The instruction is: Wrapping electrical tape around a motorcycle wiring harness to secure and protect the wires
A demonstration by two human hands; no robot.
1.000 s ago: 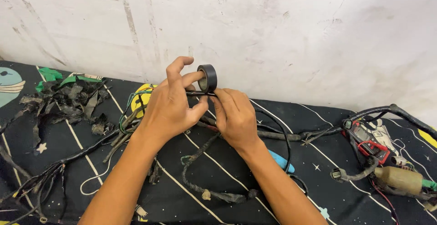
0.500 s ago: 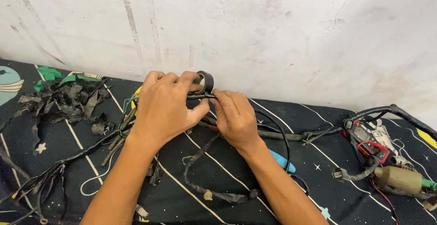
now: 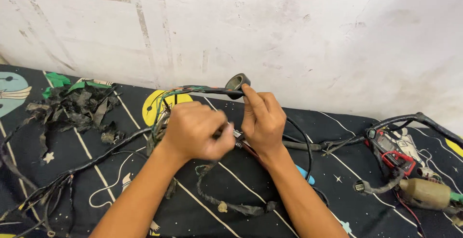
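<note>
since before, right hand [image 3: 263, 117] has raised the tape roll [image 3: 237, 85] (fingers pinching it), left hand [image 3: 195, 129] clenched on wire harness [image 3: 193, 91].

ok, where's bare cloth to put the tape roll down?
Bare cloth lies right of the right hand, bordered by the multimeter. Another patch sits left of the left hand, below the scrap pile. Under both hands it is crowded with the wire harness. The tape roll is in the right hand.

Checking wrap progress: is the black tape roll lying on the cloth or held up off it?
Held up. The right hand grips the black tape roll by its fingertips above the cloth, against the wire bundle.
</note>
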